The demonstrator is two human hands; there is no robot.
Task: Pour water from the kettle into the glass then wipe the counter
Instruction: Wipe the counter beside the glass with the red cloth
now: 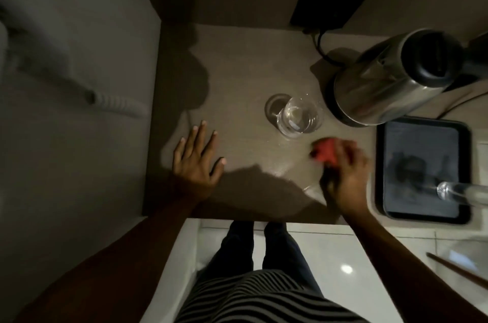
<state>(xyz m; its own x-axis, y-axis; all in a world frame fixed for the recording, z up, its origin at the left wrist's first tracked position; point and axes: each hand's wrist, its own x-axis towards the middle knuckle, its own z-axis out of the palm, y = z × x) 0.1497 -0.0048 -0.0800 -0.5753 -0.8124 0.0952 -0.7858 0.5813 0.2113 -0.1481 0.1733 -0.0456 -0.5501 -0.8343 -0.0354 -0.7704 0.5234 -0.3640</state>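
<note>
A clear glass (299, 118) holding water stands in the middle of the brown counter (237, 71). The steel kettle (383, 82) with a black lid sits on its base to the right of the glass, at the back. My right hand (344, 177) is blurred and grips a red cloth (325, 151) pressed on the counter just in front of the glass. A wet sheen shows on the counter near the cloth. My left hand (196, 161) lies flat on the counter's left part, fingers spread, holding nothing.
A black tray (422, 166) lies at the right with another clear glass (449, 190) on its side. A black socket plate (327, 12) with a cord is on the back wall. A grey wall bounds the counter's left side.
</note>
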